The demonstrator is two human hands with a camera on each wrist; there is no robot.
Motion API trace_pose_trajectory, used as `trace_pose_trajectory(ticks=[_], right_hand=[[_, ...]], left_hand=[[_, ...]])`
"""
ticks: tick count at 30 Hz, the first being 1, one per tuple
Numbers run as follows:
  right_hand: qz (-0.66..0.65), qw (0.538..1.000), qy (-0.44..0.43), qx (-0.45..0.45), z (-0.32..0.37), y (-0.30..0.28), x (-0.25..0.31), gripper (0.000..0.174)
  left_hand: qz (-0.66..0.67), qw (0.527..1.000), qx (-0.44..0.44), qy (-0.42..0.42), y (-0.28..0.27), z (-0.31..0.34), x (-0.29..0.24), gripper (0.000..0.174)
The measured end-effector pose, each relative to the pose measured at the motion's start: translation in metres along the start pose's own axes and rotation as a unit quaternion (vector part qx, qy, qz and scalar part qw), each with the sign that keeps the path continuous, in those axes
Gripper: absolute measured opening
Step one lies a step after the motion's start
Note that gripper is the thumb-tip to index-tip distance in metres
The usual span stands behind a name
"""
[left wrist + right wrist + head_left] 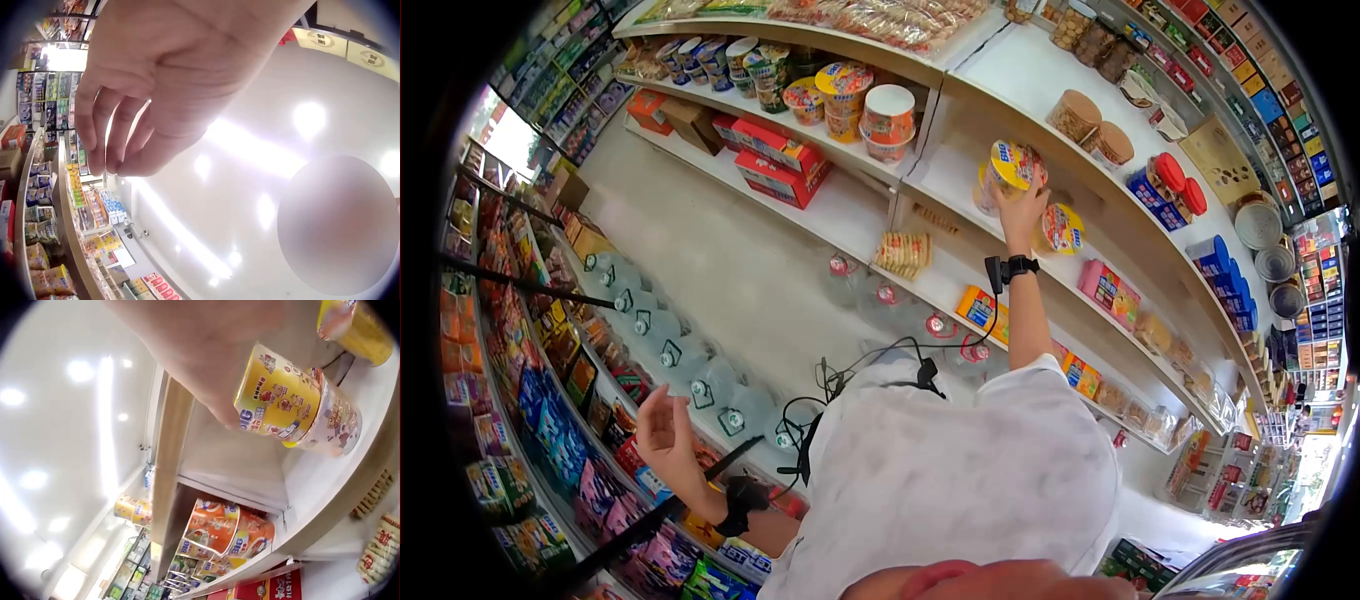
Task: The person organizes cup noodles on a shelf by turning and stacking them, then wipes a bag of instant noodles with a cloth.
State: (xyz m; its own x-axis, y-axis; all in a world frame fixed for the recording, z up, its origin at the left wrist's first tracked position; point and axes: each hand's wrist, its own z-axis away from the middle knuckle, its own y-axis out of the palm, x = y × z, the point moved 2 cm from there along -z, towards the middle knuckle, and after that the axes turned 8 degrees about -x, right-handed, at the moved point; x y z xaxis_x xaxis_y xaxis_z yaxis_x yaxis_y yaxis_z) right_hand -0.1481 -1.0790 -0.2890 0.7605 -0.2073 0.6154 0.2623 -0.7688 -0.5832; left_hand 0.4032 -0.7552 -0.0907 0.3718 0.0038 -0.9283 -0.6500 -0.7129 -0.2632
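Observation:
My right hand (1024,208) grips a yellow noodle cup (1010,166) on the middle shelf; the right wrist view shows the thumb of the hand (206,350) along the side of the yellow cup (280,394). That cup lies in line with a paler cup (337,419), its end against it. Another yellow cup (1062,229) stands beside the right wrist. My left hand (670,440) hangs in the air near the snack rack, fingers loosely bent and holding nothing; the left wrist view shows this hand (156,75) from its palm side.
Stacked noodle cups (888,122) fill the neighbouring shelf section, above red boxes (785,165). Biscuit packs (903,254) and a pink box (1110,288) sit on lower shelves. Large bottles (715,385) line the floor by the snack rack (550,420). Black cables (840,375) hang by the body.

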Motion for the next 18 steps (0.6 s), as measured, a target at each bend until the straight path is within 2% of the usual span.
trace_pose_trajectory(ticks=[1,4,5,7,10,12,14,16,18], right_hand=[[-0.011,0.999,0.022,0.023,-0.008,0.002,-0.003,0.102],[-0.034,0.999,-0.035,0.001,-0.023,0.025,-0.033,0.083],[-0.061,0.998,-0.017,-0.001,-0.024,0.031,-0.042,0.078],[-0.115,0.993,0.017,-0.004,-0.018,0.011,-0.021,0.066],[-0.094,0.994,-0.021,0.043,0.0,-0.012,-0.004,0.059],[-0.173,0.972,0.045,0.154,0.019,-0.03,0.017,0.058],[-0.29,0.928,0.03,0.231,0.036,-0.045,0.046,0.057],[-0.397,0.841,0.126,0.345,0.055,-0.056,0.083,0.059],[-0.401,0.805,0.107,0.423,0.059,-0.085,0.134,0.06]], left_hand=[[-0.001,1.0,0.013,0.001,0.011,-0.006,0.001,0.021],[-0.018,0.997,0.068,-0.009,0.047,-0.026,-0.002,0.021],[-0.009,0.995,0.094,-0.023,0.06,-0.032,0.002,0.021],[0.002,0.989,0.146,-0.034,0.089,-0.041,0.013,0.022],[-0.011,0.968,0.249,-0.004,0.14,-0.044,0.018,0.023],[-0.03,0.944,0.33,-0.001,0.178,-0.042,0.02,0.034],[0.002,0.921,0.381,0.088,0.221,-0.034,0.017,0.058],[-0.079,0.898,0.393,0.179,0.257,-0.026,0.011,0.091],[-0.073,0.906,0.369,0.194,0.287,-0.013,-0.01,0.101]])
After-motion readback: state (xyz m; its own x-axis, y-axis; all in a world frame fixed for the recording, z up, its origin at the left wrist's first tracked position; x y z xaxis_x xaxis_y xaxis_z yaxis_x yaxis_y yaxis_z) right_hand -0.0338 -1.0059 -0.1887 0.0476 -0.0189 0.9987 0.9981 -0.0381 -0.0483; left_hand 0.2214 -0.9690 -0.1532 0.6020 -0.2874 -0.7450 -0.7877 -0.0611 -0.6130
